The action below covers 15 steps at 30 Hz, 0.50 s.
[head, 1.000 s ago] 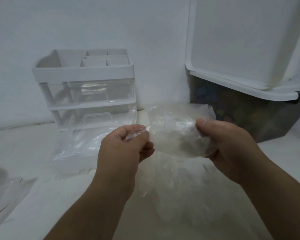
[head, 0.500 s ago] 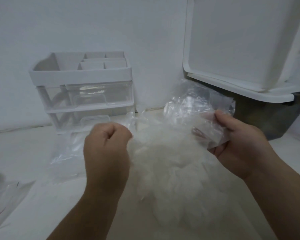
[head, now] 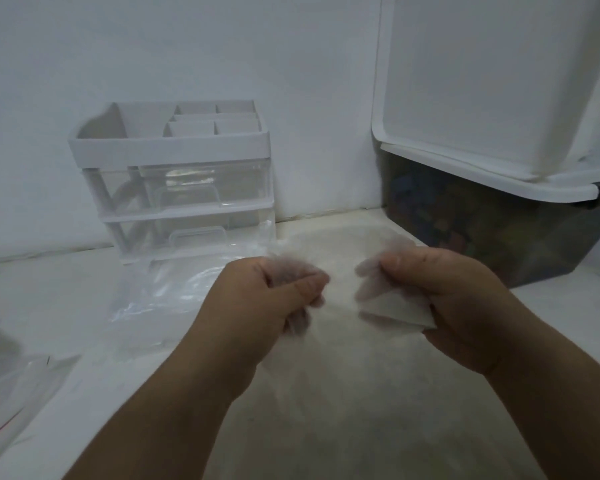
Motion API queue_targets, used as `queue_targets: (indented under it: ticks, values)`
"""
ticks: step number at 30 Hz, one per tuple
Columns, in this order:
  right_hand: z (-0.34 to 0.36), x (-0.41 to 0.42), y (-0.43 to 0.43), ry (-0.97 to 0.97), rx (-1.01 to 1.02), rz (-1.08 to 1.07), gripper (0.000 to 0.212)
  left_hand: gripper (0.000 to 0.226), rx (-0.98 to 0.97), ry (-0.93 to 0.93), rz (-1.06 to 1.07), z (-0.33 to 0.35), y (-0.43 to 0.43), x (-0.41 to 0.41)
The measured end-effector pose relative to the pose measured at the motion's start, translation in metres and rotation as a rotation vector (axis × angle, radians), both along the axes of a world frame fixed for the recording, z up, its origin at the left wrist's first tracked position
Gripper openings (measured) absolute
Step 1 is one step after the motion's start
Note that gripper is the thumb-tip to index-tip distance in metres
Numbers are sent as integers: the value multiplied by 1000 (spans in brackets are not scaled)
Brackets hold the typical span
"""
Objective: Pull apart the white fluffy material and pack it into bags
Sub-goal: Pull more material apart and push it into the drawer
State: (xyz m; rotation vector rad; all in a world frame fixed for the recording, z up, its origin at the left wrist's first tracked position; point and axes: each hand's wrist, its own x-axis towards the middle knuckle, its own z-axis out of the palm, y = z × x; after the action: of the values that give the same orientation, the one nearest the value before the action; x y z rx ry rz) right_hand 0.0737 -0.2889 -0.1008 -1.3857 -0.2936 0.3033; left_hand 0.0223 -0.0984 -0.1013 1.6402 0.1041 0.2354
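Both hands have dropped lower and drawn closer together since half a second ago, and the puffed clear bag the right hand held up then no longer shows as a raised bundle. Now the white fluffy material (head: 343, 372) lies as a hazy, blurred heap on the table (head: 49, 306), under and between the two hands. The left hand (head: 274, 299) is clenched with its thumb across the curled fingers. Grey-white wisps of the fluff stick out above and below its knuckles, so it grips a tuft. The right hand (head: 451, 299) is curled as well, thumb on top, pinching a pale piece (head: 395, 311) that juts toward the left hand in a flat, pointed shape. The blur hides whether this is bag film or fluff. The hands are near each other but apart.

Just left of the left hand, clear bags (head: 174, 292) lie flat on the table, reaching back to the foot of a drawer organiser (head: 174, 188) with two see-through drawers and a white divided tray on top. At the far left edge a red-lined bag (head: 4, 403) lies partly in view. Behind the right hand stands a dark bin (head: 499, 237), and a white lid (head: 482, 81) tilts up above it.
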Motion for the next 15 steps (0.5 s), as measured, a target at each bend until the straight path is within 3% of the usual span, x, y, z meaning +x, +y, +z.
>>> queue_targets:
  ticks: [3,7,11,12,15]
  values:
    - [-4,10,-6,-72,-161,-246,23,16,3,-31,108,-1,5,2]
    - [-1,16,-16,-76,-119,-370,24,21,29,-69,153,-3,8,5]
    - [0,3,-5,-93,-335,-142,84,17,122,-117,129,-4,3,2]
    - [-1,-1,0,-139,-408,-128,85,15,148,-133,119,-3,3,1]
    - [-2,-4,2,-259,-479,-197,44,14,155,-161,127,-2,4,0]
